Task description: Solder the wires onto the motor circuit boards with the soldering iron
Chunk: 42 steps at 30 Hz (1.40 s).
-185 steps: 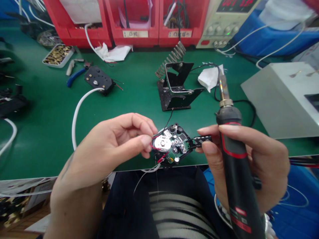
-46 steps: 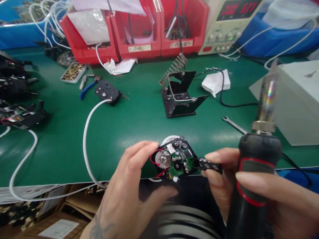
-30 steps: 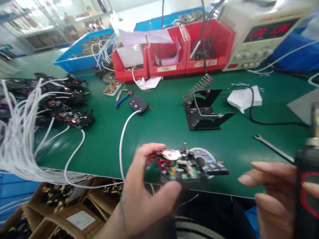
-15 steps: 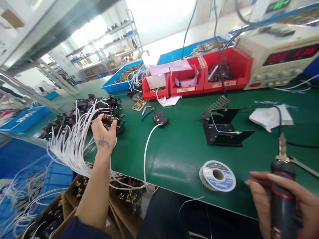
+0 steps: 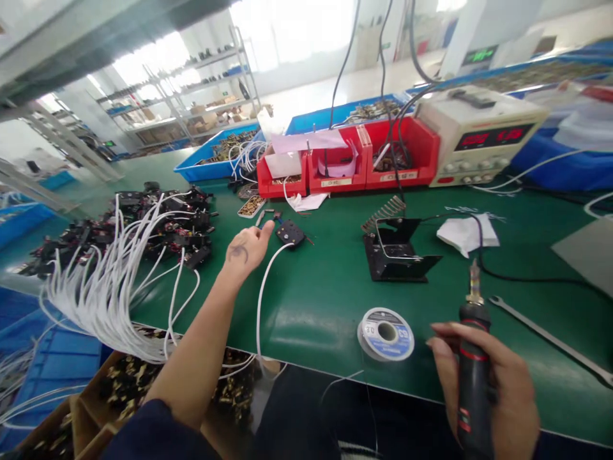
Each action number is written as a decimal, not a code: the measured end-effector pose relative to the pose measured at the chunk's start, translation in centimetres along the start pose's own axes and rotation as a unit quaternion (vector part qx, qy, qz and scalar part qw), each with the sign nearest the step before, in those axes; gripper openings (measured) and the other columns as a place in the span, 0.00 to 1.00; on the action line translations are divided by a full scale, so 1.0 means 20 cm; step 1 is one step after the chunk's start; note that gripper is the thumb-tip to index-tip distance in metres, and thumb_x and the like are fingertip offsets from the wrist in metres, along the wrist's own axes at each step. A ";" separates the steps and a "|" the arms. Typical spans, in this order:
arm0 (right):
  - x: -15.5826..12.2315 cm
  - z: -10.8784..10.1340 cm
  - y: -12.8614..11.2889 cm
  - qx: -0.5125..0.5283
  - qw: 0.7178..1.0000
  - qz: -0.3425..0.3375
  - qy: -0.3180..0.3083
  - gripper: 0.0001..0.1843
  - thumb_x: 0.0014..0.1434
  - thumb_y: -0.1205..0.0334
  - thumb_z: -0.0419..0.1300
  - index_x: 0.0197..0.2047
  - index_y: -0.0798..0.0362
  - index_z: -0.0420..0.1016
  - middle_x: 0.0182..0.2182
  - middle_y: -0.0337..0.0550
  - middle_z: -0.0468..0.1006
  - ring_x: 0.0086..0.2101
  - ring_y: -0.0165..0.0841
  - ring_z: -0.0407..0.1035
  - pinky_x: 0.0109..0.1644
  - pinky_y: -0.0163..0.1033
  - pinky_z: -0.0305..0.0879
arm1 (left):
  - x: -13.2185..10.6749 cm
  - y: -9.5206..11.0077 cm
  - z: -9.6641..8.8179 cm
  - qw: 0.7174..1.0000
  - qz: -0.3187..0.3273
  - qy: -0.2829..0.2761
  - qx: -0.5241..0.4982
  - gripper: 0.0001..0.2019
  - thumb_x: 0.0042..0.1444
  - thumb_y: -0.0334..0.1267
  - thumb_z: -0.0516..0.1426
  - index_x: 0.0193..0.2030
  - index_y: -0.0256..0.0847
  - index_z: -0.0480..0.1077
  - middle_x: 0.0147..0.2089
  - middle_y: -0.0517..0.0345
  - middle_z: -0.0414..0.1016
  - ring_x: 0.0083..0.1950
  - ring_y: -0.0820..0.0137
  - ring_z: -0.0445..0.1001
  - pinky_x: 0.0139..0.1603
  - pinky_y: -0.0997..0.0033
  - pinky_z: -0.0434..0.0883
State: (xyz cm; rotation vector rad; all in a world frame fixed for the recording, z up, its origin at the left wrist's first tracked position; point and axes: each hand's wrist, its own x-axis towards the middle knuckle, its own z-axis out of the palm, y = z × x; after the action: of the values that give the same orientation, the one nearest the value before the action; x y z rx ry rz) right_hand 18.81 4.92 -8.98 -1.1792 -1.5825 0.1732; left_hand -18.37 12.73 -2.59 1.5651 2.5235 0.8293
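Note:
My left hand (image 5: pixel 245 246) is stretched out over the green mat, fingers extended and empty, its tips just short of a small black module (image 5: pixel 290 233) with a white cable (image 5: pixel 261 291) running from it. Low at the right, my right hand (image 5: pixel 486 390) is wrapped round the black and red handle of a soldering iron (image 5: pixel 472 358), tip pointing up and away. A spool of solder wire (image 5: pixel 385 333) lies on the mat between the two hands.
A pile of black assemblies with white cables (image 5: pixel 143 223) fills the left of the mat. Further back stand a black iron stand (image 5: pixel 397 254), red bins (image 5: pixel 345 165) and a power supply (image 5: pixel 479 137). A wrench (image 5: pixel 550 338) lies right, a tissue (image 5: pixel 467 233) behind it.
My left hand carried the circuit board unit to the pile at the left, let go of it there, and has now swung right toward the black module. The right hand still holds the iron.

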 end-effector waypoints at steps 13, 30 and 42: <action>-0.02 -0.01 -0.02 0.027 0.999 -0.031 0.023 0.16 0.60 0.66 0.66 0.52 0.52 0.72 0.41 0.42 0.79 0.41 0.31 0.76 0.51 0.39 0.73 | -0.28 0.31 0.06 0.967 0.209 0.080 -0.124 0.23 0.61 0.33 0.61 0.62 0.37 0.64 0.56 0.47 0.72 0.49 0.64 0.76 0.46 0.64 0.78; 0.06 -0.08 -0.21 0.171 0.979 -0.062 -0.096 0.24 0.58 0.78 0.63 0.54 0.49 0.67 0.46 0.41 0.77 0.47 0.28 0.75 0.54 0.36 0.75 | -0.99 0.47 0.04 0.880 0.458 0.089 -0.095 0.09 0.64 0.31 0.61 0.50 0.40 0.72 0.49 0.52 0.73 0.50 0.67 0.75 0.52 0.68 0.77; 0.04 -0.10 -0.23 0.238 0.966 0.004 -0.100 0.24 0.59 0.82 0.60 0.54 0.50 0.67 0.48 0.39 0.78 0.49 0.27 0.76 0.59 0.34 0.75 | -1.02 0.54 0.06 0.924 0.326 0.029 -0.197 0.07 0.64 0.31 0.62 0.48 0.41 0.72 0.42 0.57 0.69 0.42 0.71 0.71 0.41 0.72 0.74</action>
State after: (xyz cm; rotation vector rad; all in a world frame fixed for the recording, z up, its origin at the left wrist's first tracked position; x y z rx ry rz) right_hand 17.79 2.36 -4.84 -0.8074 -1.5905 0.6584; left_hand 0.63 -0.33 -3.18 2.2462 1.6765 1.3493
